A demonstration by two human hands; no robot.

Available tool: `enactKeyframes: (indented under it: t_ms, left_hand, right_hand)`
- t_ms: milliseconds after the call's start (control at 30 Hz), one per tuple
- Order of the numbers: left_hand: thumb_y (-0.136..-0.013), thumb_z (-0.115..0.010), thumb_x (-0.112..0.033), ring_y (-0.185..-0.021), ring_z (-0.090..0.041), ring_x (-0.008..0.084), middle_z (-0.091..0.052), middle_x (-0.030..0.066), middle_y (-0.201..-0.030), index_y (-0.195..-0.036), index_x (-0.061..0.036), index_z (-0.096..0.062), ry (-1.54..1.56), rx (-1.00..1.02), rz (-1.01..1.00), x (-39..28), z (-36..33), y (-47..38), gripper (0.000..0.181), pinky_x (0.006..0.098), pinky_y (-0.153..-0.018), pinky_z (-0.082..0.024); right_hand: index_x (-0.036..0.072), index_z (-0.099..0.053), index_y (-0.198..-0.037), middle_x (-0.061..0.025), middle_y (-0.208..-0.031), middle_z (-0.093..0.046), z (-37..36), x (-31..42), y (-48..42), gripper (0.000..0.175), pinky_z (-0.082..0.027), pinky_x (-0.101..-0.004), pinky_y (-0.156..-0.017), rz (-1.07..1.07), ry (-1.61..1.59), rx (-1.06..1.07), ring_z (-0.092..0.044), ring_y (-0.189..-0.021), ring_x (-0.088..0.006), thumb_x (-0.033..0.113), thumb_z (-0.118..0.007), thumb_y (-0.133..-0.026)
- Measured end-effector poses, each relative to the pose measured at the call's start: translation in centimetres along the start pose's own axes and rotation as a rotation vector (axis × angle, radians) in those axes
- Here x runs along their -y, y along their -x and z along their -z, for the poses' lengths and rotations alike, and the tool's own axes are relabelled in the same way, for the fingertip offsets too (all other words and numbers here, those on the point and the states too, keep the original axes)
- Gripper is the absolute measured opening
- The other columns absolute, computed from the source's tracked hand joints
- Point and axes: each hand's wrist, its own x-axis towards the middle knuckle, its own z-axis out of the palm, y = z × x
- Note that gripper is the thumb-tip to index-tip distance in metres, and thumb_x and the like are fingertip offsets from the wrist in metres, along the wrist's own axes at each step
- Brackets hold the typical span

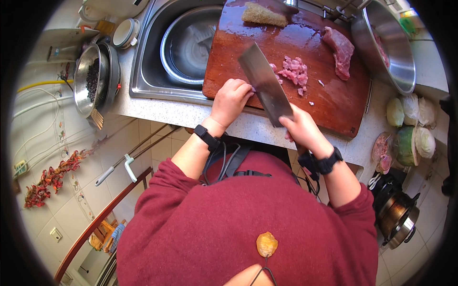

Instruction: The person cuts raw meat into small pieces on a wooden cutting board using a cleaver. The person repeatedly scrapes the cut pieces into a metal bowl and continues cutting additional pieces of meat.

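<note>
My right hand (304,128) grips the handle of a broad cleaver (266,85), its blade slanting up and left over a wooden cutting board (243,64). Close to the blade's left side, my left hand (232,100) has its fingers bunched at the board's front edge. A small pinkish piece (253,89) shows at those fingertips, mostly hidden by hand and blade. Diced raw meat (295,70) lies in a loose pile right of the blade, with some bits partly behind it. Farther right on the board rests a larger slab of raw meat (340,53).
A loofah sponge (264,15) lies at the board's back. The board overhangs a sink (146,68) holding a metal basin (168,66). At right, a steel bowl (391,46) stands tilted beside wrapped vegetables (411,111). Strainer bowls (80,78) stand left on the counter (161,109).
</note>
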Motion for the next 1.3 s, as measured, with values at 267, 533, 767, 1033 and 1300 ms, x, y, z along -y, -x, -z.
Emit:
enactKeyframes:
  t_ms: [267,533,767,1033,1300]
  left_hand:
    - [-0.08,-0.076,-0.008,-0.09,-0.064,0.031,-0.067,0.0092,-0.094,-0.094,-0.0059,-0.068,0.041,0.028,0.088,0.1,1.2,0.4,0.016,0.0397,-0.079,-0.053]
    - [-0.084,-0.07,-0.007,-0.09,-0.064,0.0305,-0.066,0.0086,-0.091,-0.09,-0.0071,-0.067,0.06,0.055,0.04,0.8,0.8,0.2,0.008,0.0404,-0.078,-0.054]
    - [-0.083,-0.069,-0.007,-0.092,-0.064,0.0318,-0.065,0.0099,-0.093,-0.095,-0.0063,-0.066,0.049,0.079,0.069,0.2,1.0,0.2,0.012,0.041,-0.08,-0.054]
    - [-0.084,-0.071,-0.009,-0.093,-0.063,0.0337,-0.064,0.0114,-0.094,-0.097,-0.0061,-0.064,0.135,0.058,0.175,0.2,2.2,1.0,0.016,0.0426,-0.081,-0.052]
    - [-0.083,-0.07,-0.008,-0.09,-0.064,0.0322,-0.065,0.0098,-0.091,-0.092,-0.0068,-0.066,0.034,0.06,0.104,0.5,1.2,1.2,0.01,0.0417,-0.079,-0.054]
  right_hand:
    - [0.003,-0.054,-0.137,-0.0067,-0.085,-0.067,-0.3,-0.6,2.4,0.04,-0.051,-0.0271,-0.05,0.011,-0.011,-0.057,-0.06,-0.055,-0.01,0.009,-0.059,-0.098]
    - [0.003,-0.052,-0.138,-0.0097,-0.08,-0.066,-1.6,1.4,-0.8,0.041,-0.053,-0.0306,-0.049,-0.002,-0.047,-0.006,-0.061,-0.053,-0.0132,0.008,-0.058,-0.098]
    - [0.003,-0.053,-0.135,-0.0134,-0.079,-0.068,-2.3,2.5,-3.6,0.039,-0.053,-0.032,-0.05,0.131,-0.01,-0.027,-0.064,-0.055,-0.0158,0.008,-0.056,-0.096]
    - [0.002,-0.055,-0.133,-0.0132,-0.08,-0.068,-0.3,0.5,1.4,0.037,-0.053,-0.0315,-0.053,0.055,0.05,-0.124,-0.065,-0.055,-0.0163,0.008,-0.059,-0.096]
    - [0.001,-0.056,-0.129,-0.0117,-0.077,-0.066,-1.9,1.4,0.9,0.034,-0.053,-0.0336,-0.055,0.075,0.09,-0.018,-0.063,-0.055,-0.0166,0.007,-0.059,-0.095]
